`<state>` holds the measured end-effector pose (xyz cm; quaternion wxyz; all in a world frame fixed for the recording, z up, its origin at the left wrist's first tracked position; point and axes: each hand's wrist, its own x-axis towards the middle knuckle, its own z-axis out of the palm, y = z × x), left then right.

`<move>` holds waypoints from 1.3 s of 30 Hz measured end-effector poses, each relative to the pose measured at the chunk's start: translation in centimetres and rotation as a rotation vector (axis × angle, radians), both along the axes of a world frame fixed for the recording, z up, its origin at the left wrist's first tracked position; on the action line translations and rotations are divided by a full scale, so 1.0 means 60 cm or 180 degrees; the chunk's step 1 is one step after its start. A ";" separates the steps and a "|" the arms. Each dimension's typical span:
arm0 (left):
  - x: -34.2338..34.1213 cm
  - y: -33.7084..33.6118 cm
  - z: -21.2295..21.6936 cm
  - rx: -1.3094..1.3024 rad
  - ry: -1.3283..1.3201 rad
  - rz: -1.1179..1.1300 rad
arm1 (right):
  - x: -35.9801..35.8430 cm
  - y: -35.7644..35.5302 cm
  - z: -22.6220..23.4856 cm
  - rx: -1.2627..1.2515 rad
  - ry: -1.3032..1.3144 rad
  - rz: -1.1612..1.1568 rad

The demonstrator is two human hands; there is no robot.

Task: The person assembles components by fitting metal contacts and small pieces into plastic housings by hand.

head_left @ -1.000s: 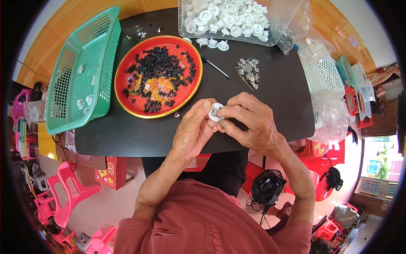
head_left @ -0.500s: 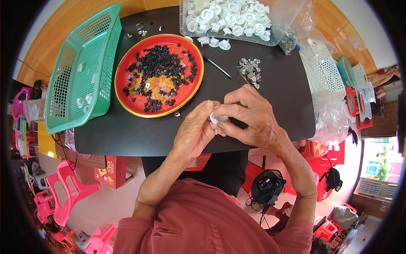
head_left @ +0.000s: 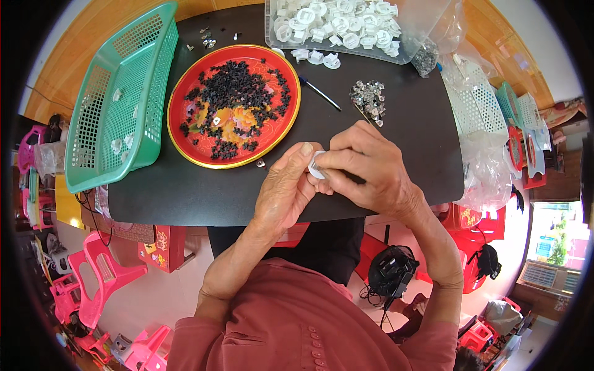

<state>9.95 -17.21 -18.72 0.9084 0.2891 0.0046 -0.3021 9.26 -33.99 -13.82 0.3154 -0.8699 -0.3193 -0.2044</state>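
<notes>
My left hand (head_left: 286,191) and my right hand (head_left: 366,168) meet over the near edge of the black table (head_left: 185,191). Together they pinch a small white plastic part (head_left: 315,167), mostly hidden by the fingers. Just beyond them lies a red round tray (head_left: 179,99) heaped with small black pieces (head_left: 238,93). A little pile of shiny metal bits (head_left: 368,99) sits right of the tray, above my right hand.
A green mesh basket (head_left: 117,99) stands at the table's left. A clear bag of white plastic parts (head_left: 340,25) lies at the far edge, with a thin pen-like tool (head_left: 318,93) near it. White baskets and plastic bags (head_left: 489,142) crowd the right. Pink stools (head_left: 93,272) stand on the floor.
Both hands have stayed over the table's near edge; the fingers have closed more tightly around the white part, which shows less than before.
</notes>
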 end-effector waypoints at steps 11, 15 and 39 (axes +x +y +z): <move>0.002 0.003 0.002 -0.0036 -0.0063 -0.0176 | 0.012 -0.005 0.020 0.0002 0.0545 0.0251; 0.002 0.003 0.002 -0.0080 -0.0062 -0.0161 | 0.015 -0.005 0.024 -0.0125 0.0522 0.0273; 0.000 0.000 -0.003 -0.0099 0.0019 0.0002 | 0.005 0.001 0.024 -0.0565 0.0089 0.0218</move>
